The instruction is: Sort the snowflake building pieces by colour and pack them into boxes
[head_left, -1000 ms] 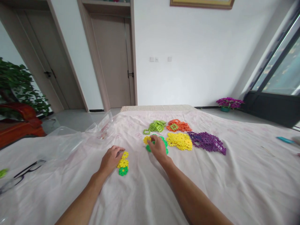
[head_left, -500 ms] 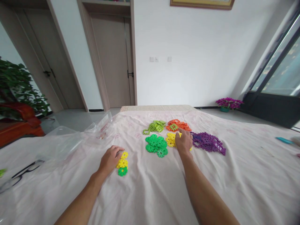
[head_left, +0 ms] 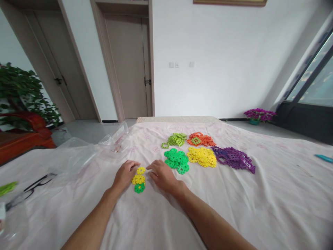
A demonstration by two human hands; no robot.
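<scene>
A few flower-shaped plastic discs lie in a short column on the cloth: a yellow disc at the top, overlapping yellow discs in the middle and a green disc at the bottom. Resting along their left side is my left hand, its fingers loosely bent and nothing visible in them. From the right, my right hand reaches toward the top yellow disc, index finger and thumb apart, with a small gap to the disc. Just beyond it sits a green disc pile.
Farther right are a yellow disc pile and purple pieces. Behind lie lime green pieces and orange pieces with one lime piece on top. Glasses and clear plastic packaging occupy the left side.
My right hand has left the yellow pile and moved left, close to the small column of discs. My left hand stays beside that column. The view has shifted slightly.
</scene>
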